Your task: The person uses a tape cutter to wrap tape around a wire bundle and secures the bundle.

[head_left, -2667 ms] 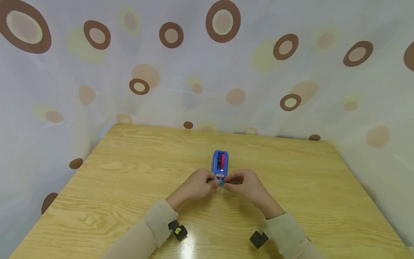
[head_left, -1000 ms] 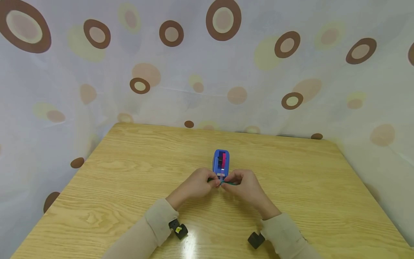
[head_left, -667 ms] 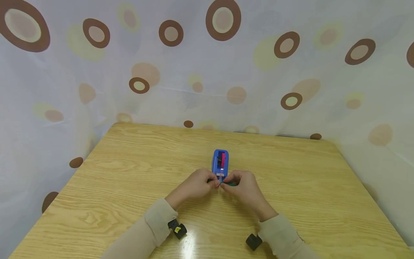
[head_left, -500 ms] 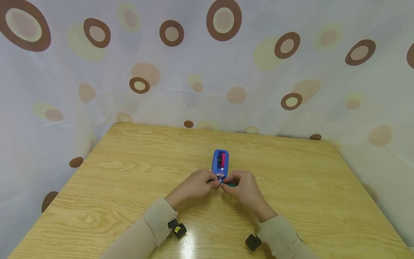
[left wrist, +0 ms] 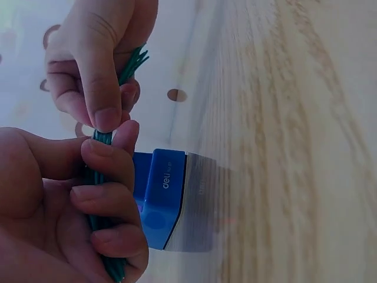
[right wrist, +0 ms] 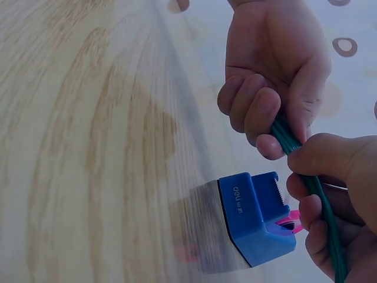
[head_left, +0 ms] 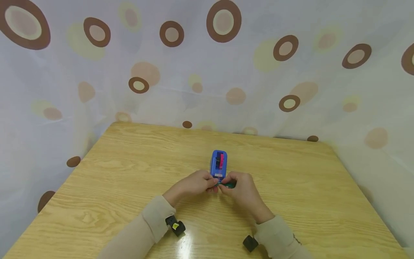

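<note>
In the head view, my left hand (head_left: pixel 194 184) and right hand (head_left: pixel 244 187) meet at mid-table, just in front of a blue tape dispenser (head_left: pixel 213 168) with a pink roll (head_left: pixel 221 162). Both grip one bundle of thin green strands (right wrist: pixel 287 135). The left wrist view has my left fingers (left wrist: pixel 106 200) curled round its lower part, while the right thumb and fingers pinch it above and loose green ends (left wrist: pixel 138 62) stick out. A serrated cutter (right wrist: pixel 278 190) shows on the dispenser in the right wrist view, apart from the hands. Whether tape lies on the bundle is unclear.
The wooden table (head_left: pixel 129 162) spreads round the hands and dispenser. A patterned curtain (head_left: pixel 194 72) hangs behind it and along both sides. Dark wrist cameras sit below both cuffs, the left one (head_left: pixel 176 226) bearing a yellow mark.
Both hands have drawn slightly nearer the wearer, and the left fingers have shifted beneath the bundle. A clear strip of tape earlier ran from dispenser to bundle; now it is hard to make out.
</note>
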Tool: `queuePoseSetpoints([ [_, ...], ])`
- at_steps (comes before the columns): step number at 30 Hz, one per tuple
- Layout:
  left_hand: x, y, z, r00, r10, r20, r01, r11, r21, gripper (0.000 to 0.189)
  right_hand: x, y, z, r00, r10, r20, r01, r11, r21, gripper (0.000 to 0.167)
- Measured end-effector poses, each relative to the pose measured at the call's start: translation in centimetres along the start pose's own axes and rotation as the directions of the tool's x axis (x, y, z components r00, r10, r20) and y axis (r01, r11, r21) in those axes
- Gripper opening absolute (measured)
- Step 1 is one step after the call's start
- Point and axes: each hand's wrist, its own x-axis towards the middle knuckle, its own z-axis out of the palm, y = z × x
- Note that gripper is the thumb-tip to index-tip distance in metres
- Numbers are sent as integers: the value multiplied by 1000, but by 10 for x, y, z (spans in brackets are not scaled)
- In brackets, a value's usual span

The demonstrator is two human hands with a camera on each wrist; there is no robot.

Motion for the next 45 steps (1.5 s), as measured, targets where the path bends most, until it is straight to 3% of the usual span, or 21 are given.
queuePoseSetpoints([
  [7,0,3,-1,998,-41,-45,37,997,-69,42,0,-3,-1,1000,-31,-5,31,999,-16,14],
  [17,1,0,-1,985,-113,-131,105,992,-70,36,4,0,-2,995,92,43,-94,994,60,11],
  [23,1,-1,2,976,-85,-200,90,996,19,30,8,7,-4,989,114,94,-122,990,75,8],
  [31,1,0,3,969,-23,-245,53,991,119,20,13,7,-7,972,161,174,-188,971,150,10],
  [39,0,-2,3,963,3,-270,41,987,156,18,18,6,-11,959,141,247,-175,977,121,12],
  [45,2,-2,2,959,39,-280,21,977,210,15,18,1,-13,954,110,278,-162,972,170,11],
])
